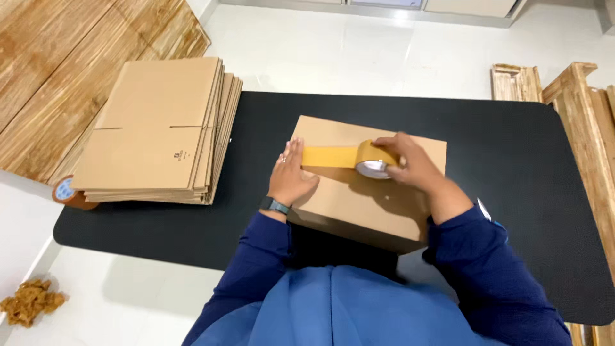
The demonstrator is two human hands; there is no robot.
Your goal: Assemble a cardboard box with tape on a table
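Mid-frame, the left hand [291, 176] lies flat, grasping nothing, on the box [365, 192]; the right hand [410, 163] clenches the tape roll [373, 160]. The strip could probably wrinkle if pulled crooked.

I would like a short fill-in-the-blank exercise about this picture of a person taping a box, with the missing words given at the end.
1. The right hand holds a roll of ____ tape.
2. The left hand lies flat on the cardboard ____, pressing the tape's end.
3. The stack of flat cartons lies on the person's ____ side.
4. The table top is ____ in colour.

Missing words: yellow; box; left; black
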